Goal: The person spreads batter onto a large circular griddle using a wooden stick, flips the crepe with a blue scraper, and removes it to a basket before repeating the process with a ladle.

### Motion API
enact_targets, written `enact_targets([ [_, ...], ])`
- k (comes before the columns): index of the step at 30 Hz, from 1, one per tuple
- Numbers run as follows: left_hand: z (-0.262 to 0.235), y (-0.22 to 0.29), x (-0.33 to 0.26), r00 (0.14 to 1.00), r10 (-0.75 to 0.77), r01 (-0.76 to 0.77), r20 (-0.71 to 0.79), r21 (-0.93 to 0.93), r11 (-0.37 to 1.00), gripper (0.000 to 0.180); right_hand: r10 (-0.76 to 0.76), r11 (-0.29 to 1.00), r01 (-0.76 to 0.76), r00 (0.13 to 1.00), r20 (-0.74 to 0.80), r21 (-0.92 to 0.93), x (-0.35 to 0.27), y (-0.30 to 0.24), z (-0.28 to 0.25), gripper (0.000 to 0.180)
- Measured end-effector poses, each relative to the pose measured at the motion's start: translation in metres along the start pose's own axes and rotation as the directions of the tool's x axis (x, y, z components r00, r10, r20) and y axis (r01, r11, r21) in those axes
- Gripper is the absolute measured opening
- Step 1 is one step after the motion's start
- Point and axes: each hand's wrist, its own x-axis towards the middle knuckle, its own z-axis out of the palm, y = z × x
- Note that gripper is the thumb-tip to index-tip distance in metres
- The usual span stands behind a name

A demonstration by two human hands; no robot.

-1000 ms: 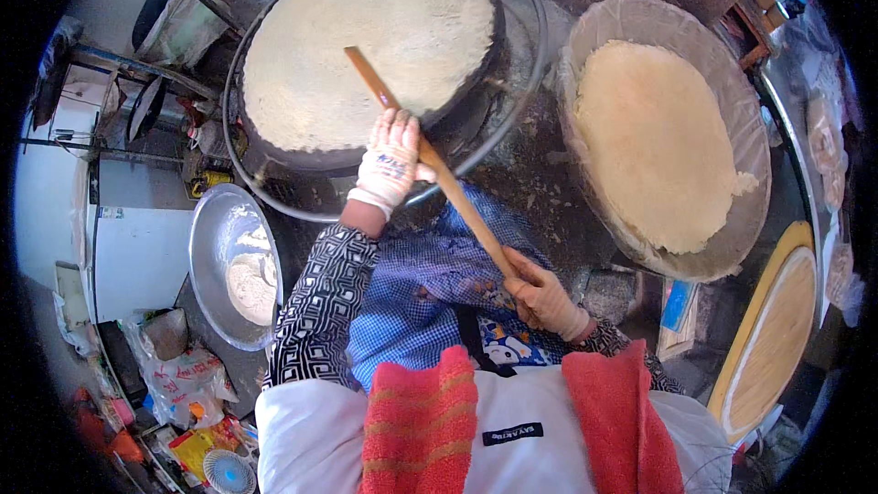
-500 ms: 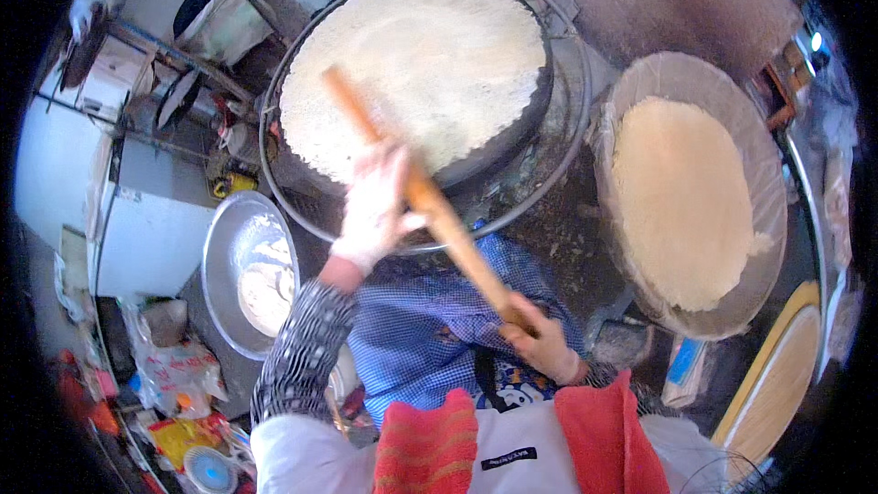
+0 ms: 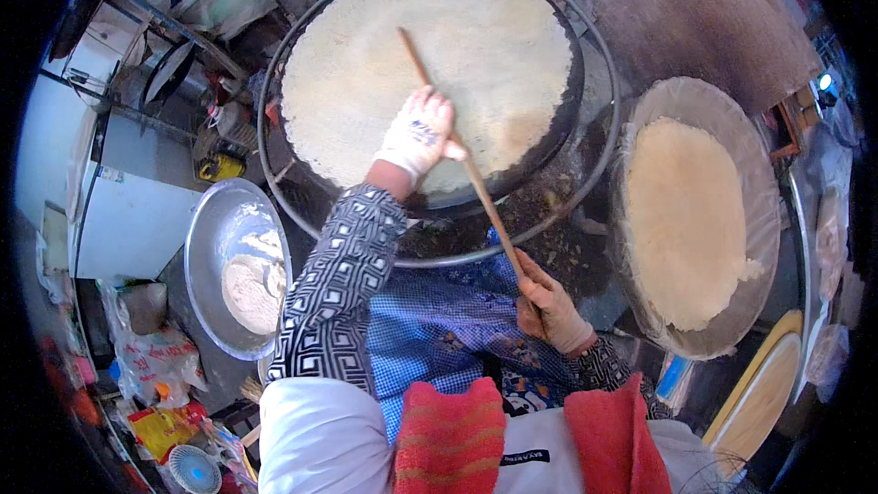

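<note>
A long flat wooden spreader (image 3: 483, 190) slants across my front, its far end over the thin pale sheet of batter (image 3: 366, 64) that covers most of a big round griddle (image 3: 549, 142). My left hand (image 3: 418, 135), in a whitish glove, is closed around the spreader's middle, above the griddle's near edge. Lower and to the right, my right hand (image 3: 551, 307) grips the near end in front of my blue checked apron (image 3: 425, 311). The spreader now shows mostly its narrow edge. Whether its far end touches the batter, I cannot tell.
A metal ring (image 3: 607, 165) surrounds the griddle. Right of it stands a plastic-lined basket (image 3: 768, 220) holding large pale flatbread (image 3: 686, 220). On the left sits a metal basin (image 3: 206, 256) with dough or batter (image 3: 249, 293). Round wooden boards (image 3: 764, 393) lean at lower right.
Both hands still hold the spreader. My left hand has moved right and away from me, and the spreader has turned from its broad face to its narrow edge. The view has shifted slightly.
</note>
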Motion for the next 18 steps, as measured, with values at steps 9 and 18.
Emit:
enact_targets([
  [9,-0.025,-0.097,-0.160,0.943,-0.332,0.325,0.035,0.128,0.937,0.077,-0.239,0.727,0.358,0.932,0.272,-0.586,0.083,0.050,0.052,0.058],
  [18,-0.047,0.053,-0.119,0.994,-0.084,0.073,-0.076,-0.132,0.989,0.108,-0.482,0.408,0.254,0.876,0.030,-0.877,-0.055,0.078,-0.031,0.061],
])
